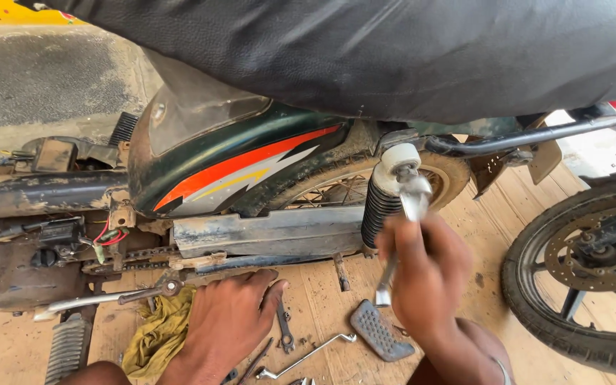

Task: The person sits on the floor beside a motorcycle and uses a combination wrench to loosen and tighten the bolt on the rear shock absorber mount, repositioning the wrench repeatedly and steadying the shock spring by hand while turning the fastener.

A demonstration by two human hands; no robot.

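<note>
Beside the shock absorber (381, 203), right hand (425, 274) apparently grips a spanner (402, 235).

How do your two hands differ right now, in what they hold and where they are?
The right hand is raised and gripped around a metal wrench set on the shock absorber; the left hand holds nothing. The left hand rests flat on the wooden floor by a yellow rag, while the right hand is off the floor. The right hand is blurred; the left hand is sharp. Both are bare.
</note>
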